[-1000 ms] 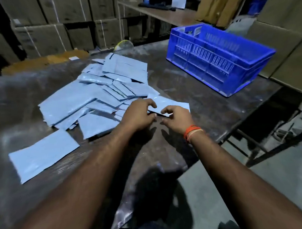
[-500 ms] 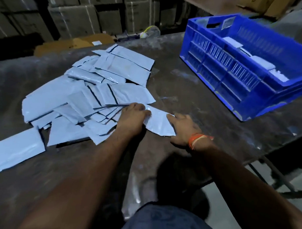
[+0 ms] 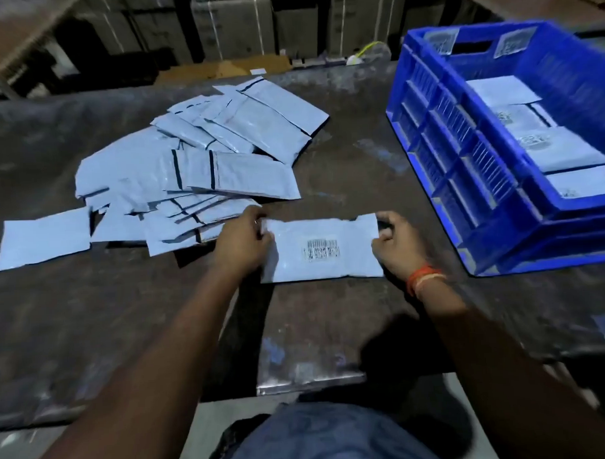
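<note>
Plainly — pale-blue pouch (image 3: pixel 355 251), barcode (image 3: pixel 321 253) up

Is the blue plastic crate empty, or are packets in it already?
Partly filled: the blue plastic crate holds at least four flat pale grey packets, barcode labels up on some, well below its rim.

We can read no word or number clearly. The near pouch (image 3: pixel 330 268) carries a barcode (image 3: pixel 320 252) at its middle: dark bars with a row of characters beneath, too blurred to make out. The blue crate (image 3: pixel 463 162) has two stickers (image 3: pixel 440 41) on its far wall, with dense code patterns, unreadable. The crate pouches (image 3: pixel 566 155) bear similar code patches (image 3: pixel 534 142), which we cannot read either.
</note>
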### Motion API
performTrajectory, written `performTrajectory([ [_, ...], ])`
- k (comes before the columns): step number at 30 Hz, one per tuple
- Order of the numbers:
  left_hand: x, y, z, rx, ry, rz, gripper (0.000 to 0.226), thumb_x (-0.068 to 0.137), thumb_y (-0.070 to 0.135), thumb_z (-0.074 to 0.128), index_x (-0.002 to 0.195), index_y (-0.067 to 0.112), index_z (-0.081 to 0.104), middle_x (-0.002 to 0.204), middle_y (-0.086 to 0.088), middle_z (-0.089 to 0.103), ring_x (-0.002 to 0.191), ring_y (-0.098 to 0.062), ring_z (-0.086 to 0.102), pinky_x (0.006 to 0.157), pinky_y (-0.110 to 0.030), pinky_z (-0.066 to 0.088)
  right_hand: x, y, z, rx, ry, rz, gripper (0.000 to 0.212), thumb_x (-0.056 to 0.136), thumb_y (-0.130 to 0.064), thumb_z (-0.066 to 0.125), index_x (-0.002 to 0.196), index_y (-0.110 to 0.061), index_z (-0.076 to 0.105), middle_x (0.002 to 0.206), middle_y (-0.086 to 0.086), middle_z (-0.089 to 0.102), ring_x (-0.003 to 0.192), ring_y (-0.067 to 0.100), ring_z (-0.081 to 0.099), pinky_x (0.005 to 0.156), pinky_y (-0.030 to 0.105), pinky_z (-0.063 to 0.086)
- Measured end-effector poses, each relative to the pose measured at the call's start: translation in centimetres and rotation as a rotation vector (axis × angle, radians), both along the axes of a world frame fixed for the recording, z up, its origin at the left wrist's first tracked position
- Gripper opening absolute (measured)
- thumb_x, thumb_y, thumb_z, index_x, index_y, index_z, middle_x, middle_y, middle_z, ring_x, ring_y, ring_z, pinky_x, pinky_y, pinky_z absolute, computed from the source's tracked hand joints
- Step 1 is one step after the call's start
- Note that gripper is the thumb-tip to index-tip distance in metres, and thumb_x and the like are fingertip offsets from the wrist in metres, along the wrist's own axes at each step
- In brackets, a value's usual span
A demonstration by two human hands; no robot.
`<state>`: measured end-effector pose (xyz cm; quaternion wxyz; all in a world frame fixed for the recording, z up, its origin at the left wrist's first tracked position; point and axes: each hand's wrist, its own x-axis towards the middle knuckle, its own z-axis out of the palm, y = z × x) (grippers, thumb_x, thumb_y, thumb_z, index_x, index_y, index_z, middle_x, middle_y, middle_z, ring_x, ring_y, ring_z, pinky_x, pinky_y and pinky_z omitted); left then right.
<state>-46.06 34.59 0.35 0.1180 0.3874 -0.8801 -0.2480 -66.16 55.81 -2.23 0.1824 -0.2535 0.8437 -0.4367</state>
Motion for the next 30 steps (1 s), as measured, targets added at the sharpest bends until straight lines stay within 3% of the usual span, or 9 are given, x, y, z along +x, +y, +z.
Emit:
performTrajectory([
  [4, -0.3, 2.8, -1.9, -0.314, -0.005, -0.114, 0.046, 0.092, 0.034, 0.049, 0.131, 0.01, 0.056, 0.135, -0.017, 0.055, 0.123, -0.038, 0.051, 0.102, -0.045, 0.045, 2.2, -0.3, -1.5, 0.09, 0.52, 0.083, 0.059, 0.083, -0.027, 0.052, 0.14, -0.013, 0.053, 0.133, 0.014, 0.057, 0.12, 0.035, 0.052, 0.107, 0.041, 0.038],
  [7, -1.7, 4.7, -3.1, -0.335, -0.023, -0.248, 0.053, 0.1, 0.039, 0.038, 0.144, 0.011, 0.048, 0.156, -0.017, 0.037, 0.146, -0.036, 0.03, 0.119, -0.047, 0.03, 3.9, -1.8, -1.5, 0.156, 0.572, 0.208, 0.063, 0.091, -0.037, 0.042, 0.152, -0.021, 0.039, 0.158, 0.006, 0.034, 0.146, 0.028, 0.029, 0.115, 0.044, 0.027],
  [9, -2.3, 5.9, -3.6, -0.263, -0.075, -0.289, 0.059, 0.102, 0.043, 0.029, 0.153, 0.013, 0.038, 0.164, -0.014, 0.025, 0.152, -0.035, 0.016, 0.122, -0.049, 0.023, 4.7, -2.4, -1.5, 0.255, 0.632, 0.304, 0.063, 0.095, -0.041, 0.034, 0.156, -0.026, 0.03, 0.164, 0.002, 0.021, 0.152, 0.022, 0.014, 0.118, 0.045, 0.021],
  [12, -1.7, 6.5, -4.8, -0.229, -0.18, -0.304, 0.063, 0.102, 0.048, 0.019, 0.159, 0.021, 0.025, 0.167, -0.009, 0.015, 0.153, -0.035, 0.009, 0.121, -0.051, 0.019, 4.7, -2.1, -2.6, 0.421, 0.655, 0.42, 0.059, 0.102, -0.045, 0.028, 0.158, -0.028, 0.02, 0.167, 0.001, 0.01, 0.154, 0.021, 0.005, 0.12, 0.047, 0.017],
  [16, -0.3, 5.8, -6.1, -0.298, -0.229, -0.256, 0.056, 0.105, 0.052, 0.017, 0.16, 0.037, 0.013, 0.168, -0.006, 0.01, 0.154, -0.033, 0.007, 0.122, -0.053, 0.014, 4.6, -1.2, -3.0, 0.501, 0.657, 0.396, 0.058, 0.104, -0.05, 0.025, 0.158, -0.032, 0.015, 0.167, -0.003, 0.008, 0.154, 0.019, 0.004, 0.119, 0.047, 0.014],
  [22, 0.1, 5.3, -6.1, -0.295, -0.24, -0.265, 0.057, 0.105, 0.055, 0.014, 0.159, 0.042, 0.006, 0.169, -0.007, 0.007, 0.154, -0.033, 0.004, 0.123, -0.053, 0.011, 4.2, -0.9, -2.2, 0.576, 0.642, 0.376, 0.06, 0.102, -0.054, 0.023, 0.158, -0.035, 0.013, 0.167, -0.007, 0.008, 0.153, 0.014, 0.001, 0.119, 0.047, 0.014],
  [26, 0.3, 5.3, -5.2, -0.274, -0.235, -0.178, 0.057, 0.103, 0.051, 0.02, 0.157, 0.035, 0.022, 0.166, -0.012, 0.015, 0.152, -0.035, 0.011, 0.121, -0.057, 0.016, 3.3, -0.8, -1.7, 0.566, 0.681, 0.354, 0.06, 0.098, -0.053, 0.031, 0.153, -0.03, 0.033, 0.156, 0.002, 0.032, 0.147, 0.025, 0.023, 0.109, 0.045, 0.027],
  [28, 0.9, 5.5, -4.4, -0.276, -0.133, -0.025, 0.056, 0.1, 0.044, 0.032, 0.151, 0.021, 0.037, 0.162, -0.013, 0.027, 0.148, -0.033, 0.025, 0.118, -0.054, 0.026, 2.7, -0.5, -1.1, 0.546, 0.717, 0.292, 0.059, 0.091, -0.055, 0.038, 0.142, -0.028, 0.048, 0.134, 0.006, 0.047, 0.129, 0.03, 0.039, 0.097, 0.044, 0.035],
  [30, 1.4, 5.6, -3.6, -0.251, -0.017, 0.127, 0.05, 0.098, 0.038, 0.044, 0.142, 0.015, 0.047, 0.155, -0.011, 0.038, 0.135, -0.032, 0.044, 0.107, -0.051, 0.039, 2.2, 0.1, -0.6, 0.558, 0.72, 0.2, 0.049, 0.089, -0.051, 0.051, 0.129, -0.024, 0.056, 0.122, 0.008, 0.051, 0.117, 0.032, 0.043, 0.092, 0.045, 0.036],
])
